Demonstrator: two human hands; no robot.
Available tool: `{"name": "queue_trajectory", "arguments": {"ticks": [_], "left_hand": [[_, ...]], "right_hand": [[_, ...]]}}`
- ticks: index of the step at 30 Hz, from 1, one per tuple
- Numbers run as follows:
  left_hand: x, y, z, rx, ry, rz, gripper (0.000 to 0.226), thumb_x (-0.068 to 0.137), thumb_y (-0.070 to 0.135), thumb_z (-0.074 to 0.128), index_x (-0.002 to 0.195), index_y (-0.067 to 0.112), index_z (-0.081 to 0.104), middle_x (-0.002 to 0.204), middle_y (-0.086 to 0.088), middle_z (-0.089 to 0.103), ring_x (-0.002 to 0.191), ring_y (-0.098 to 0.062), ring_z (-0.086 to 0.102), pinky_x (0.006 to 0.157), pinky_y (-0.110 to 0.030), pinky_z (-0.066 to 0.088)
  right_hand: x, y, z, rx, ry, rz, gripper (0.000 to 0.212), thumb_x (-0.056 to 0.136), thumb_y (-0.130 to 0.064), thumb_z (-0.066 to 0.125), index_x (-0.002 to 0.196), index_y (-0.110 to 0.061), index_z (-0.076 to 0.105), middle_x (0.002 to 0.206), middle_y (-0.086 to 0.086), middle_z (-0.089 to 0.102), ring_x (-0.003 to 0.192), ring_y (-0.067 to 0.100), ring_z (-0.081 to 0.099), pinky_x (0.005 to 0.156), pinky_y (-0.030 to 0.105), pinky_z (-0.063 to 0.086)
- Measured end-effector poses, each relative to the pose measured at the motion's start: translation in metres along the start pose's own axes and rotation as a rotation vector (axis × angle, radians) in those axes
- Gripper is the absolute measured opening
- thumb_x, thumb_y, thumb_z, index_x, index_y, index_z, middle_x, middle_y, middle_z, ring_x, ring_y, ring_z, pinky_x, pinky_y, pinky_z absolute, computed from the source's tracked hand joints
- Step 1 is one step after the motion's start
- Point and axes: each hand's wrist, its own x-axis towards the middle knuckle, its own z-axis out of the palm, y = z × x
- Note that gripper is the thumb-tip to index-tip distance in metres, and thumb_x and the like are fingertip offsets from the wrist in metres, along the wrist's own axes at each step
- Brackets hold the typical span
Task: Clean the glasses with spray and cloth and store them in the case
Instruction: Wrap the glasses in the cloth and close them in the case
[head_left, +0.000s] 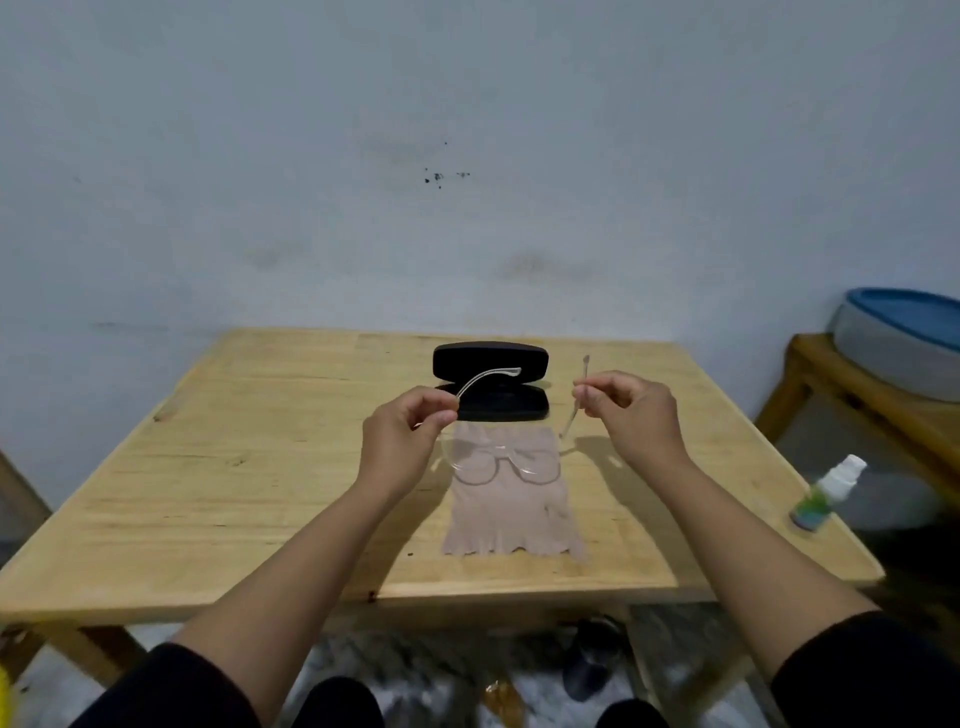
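Clear-framed glasses hang just above a pinkish-beige cloth that lies flat on the wooden table. My left hand pinches the left temple arm, and my right hand pinches the right one. Both arms are spread and point away from me. Behind the glasses a black case stands open, its lid upright. A small spray bottle with a white cap and green label stands at the table's right edge, away from both hands.
The table stands against a pale wall. To the right, a second wooden stand carries a grey and blue basin. Dark shoes and patterned floor show beneath the table's front edge.
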Motion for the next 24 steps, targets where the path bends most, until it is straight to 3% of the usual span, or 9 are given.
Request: {"name": "queue_trajectory", "arguments": {"ticks": [5,9,16,19,24], "left_hand": [[-0.005,0.001,0.011,0.022,-0.026,-0.012,0.021,0.082,0.009,0.068,0.079,0.030,0.069,0.083,0.014,0.071,0.078,0.002,0.065,0.072,-0.009,0.047],[-0.010,0.001,0.012,0.028,-0.031,-0.035,0.022,0.083,0.009,0.067,0.079,0.031,0.068,0.083,0.014,0.071,0.075,0.006,0.063,0.067,-0.005,0.046],[-0.022,0.000,0.015,0.065,-0.048,-0.088,0.014,0.087,0.011,0.063,0.089,0.023,0.070,0.089,0.008,0.071,0.086,-0.004,0.064,0.070,-0.015,0.047],[-0.023,0.002,0.012,0.069,-0.065,-0.078,0.016,0.085,0.011,0.065,0.090,0.026,0.069,0.091,0.011,0.070,0.088,-0.002,0.063,0.073,-0.015,0.047],[-0.027,0.004,0.001,0.092,-0.078,-0.064,0.030,0.082,0.014,0.068,0.111,0.020,0.065,0.106,0.010,0.065,0.099,-0.004,0.059,0.084,-0.011,0.043]], "right_hand": [[-0.011,0.010,-0.010,-0.002,0.006,0.031,0.008,0.083,-0.009,0.067,0.084,-0.015,0.072,0.072,-0.002,0.070,0.061,-0.001,0.063,0.066,0.010,0.052],[-0.015,0.014,-0.009,-0.002,-0.004,0.038,0.014,0.082,-0.012,0.068,0.079,-0.025,0.071,0.073,-0.003,0.070,0.063,-0.003,0.063,0.071,0.016,0.055],[-0.019,0.020,-0.008,-0.008,-0.035,0.061,0.014,0.080,-0.012,0.070,0.079,-0.026,0.071,0.077,-0.005,0.071,0.074,0.006,0.067,0.079,0.026,0.055],[-0.021,0.022,-0.010,-0.015,-0.039,0.082,0.013,0.079,-0.013,0.071,0.091,-0.018,0.073,0.090,-0.003,0.072,0.087,0.011,0.066,0.078,0.018,0.051],[-0.034,0.027,-0.015,-0.065,-0.047,0.121,0.024,0.079,-0.015,0.072,0.102,-0.014,0.071,0.095,-0.002,0.071,0.087,0.005,0.063,0.071,0.007,0.047]]}}
